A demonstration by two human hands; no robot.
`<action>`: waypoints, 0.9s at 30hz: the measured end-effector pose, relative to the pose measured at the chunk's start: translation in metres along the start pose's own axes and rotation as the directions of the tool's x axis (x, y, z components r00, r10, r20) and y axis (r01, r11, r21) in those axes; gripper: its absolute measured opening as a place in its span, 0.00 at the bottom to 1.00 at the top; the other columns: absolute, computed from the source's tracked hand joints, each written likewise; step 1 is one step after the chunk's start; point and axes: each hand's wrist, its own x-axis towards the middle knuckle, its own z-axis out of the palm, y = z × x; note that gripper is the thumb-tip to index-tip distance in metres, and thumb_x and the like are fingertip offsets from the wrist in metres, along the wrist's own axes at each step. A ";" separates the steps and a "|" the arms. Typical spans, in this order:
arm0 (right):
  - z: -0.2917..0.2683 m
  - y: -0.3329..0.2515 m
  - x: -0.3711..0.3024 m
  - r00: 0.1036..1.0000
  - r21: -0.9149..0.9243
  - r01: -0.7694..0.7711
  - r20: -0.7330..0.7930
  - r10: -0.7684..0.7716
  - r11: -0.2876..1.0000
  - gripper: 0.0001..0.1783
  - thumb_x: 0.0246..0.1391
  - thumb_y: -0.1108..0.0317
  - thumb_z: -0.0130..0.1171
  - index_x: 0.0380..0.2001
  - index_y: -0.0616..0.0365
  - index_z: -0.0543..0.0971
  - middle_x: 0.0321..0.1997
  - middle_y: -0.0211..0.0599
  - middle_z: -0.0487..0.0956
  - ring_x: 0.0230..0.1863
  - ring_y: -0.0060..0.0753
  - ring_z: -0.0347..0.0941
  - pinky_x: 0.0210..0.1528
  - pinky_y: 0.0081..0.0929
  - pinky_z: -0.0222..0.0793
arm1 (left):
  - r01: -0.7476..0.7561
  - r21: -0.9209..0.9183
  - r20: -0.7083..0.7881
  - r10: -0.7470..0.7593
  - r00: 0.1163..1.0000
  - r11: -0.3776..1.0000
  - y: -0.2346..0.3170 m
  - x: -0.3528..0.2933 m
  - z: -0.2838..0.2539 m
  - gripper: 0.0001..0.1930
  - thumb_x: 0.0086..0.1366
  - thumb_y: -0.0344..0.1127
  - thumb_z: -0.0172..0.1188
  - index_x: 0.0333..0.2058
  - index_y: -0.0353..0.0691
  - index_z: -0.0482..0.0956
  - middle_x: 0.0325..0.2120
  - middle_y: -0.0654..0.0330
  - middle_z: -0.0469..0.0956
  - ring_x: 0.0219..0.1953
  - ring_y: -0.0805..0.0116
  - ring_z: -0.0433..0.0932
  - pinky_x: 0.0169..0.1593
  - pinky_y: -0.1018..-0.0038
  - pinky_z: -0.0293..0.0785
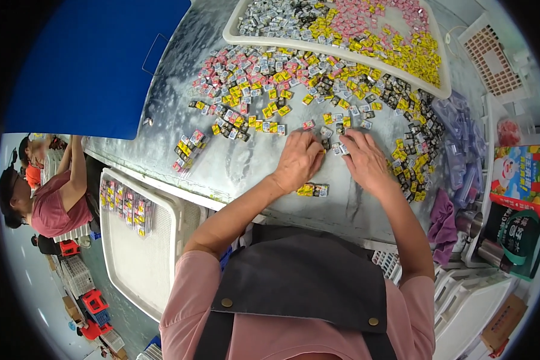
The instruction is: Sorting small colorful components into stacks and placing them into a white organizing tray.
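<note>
My left hand (299, 158) rests low over the metal table with its fingers bent together. Whatever its fingertips may hold is hidden. Beside it, the thumb and fingers of my right hand (365, 161) close on a small white-and-silver wrapped piece (337, 149). Just ahead of both hands lie loose wrapped pieces, among them a pink one (308, 125) and a yellow-and-black one (340, 128). A short row of yellow and dark pieces (312, 189) sits near my body, between my forearms. Another row of yellow-and-white pieces (267, 126) lies left of my left hand.
A white tray (336, 50) of sorted pieces stands at the back. Filled clear packs (189, 151) lie at left, with more in a white tray (140, 264) below. Clear purplish packaging (462, 144) and a purple cloth (443, 227) are at right. Another person (60, 201) stands far left.
</note>
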 end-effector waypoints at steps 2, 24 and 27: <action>-0.001 0.000 0.003 1.000 -0.015 0.010 0.026 -0.009 1.000 0.23 0.54 0.72 0.63 0.54 0.57 0.75 0.58 0.38 0.71 0.56 0.47 0.68 0.59 0.41 0.68 | 0.020 0.017 -0.029 -0.019 0.999 1.000 -0.011 0.001 -0.001 0.11 0.53 0.26 0.67 0.36 0.38 0.78 0.38 0.52 0.74 0.44 0.50 0.72 0.50 0.59 0.69; 0.006 -0.003 -0.006 0.980 0.144 -0.200 0.012 0.200 0.969 0.14 0.56 0.68 0.65 0.45 0.60 0.78 0.44 0.45 0.72 0.40 0.52 0.76 0.42 0.46 0.73 | -0.108 0.137 0.013 0.107 0.994 0.985 -0.011 0.017 0.006 0.12 0.55 0.28 0.63 0.40 0.38 0.81 0.38 0.52 0.73 0.45 0.51 0.71 0.60 0.50 0.63; 0.005 -0.001 -0.001 0.985 0.150 -0.174 0.028 0.172 0.973 0.14 0.55 0.69 0.65 0.44 0.61 0.78 0.44 0.46 0.72 0.40 0.53 0.76 0.42 0.46 0.73 | -0.052 0.162 0.053 0.044 0.998 0.985 -0.013 0.021 0.011 0.11 0.56 0.29 0.65 0.40 0.40 0.81 0.38 0.54 0.74 0.47 0.51 0.72 0.62 0.53 0.63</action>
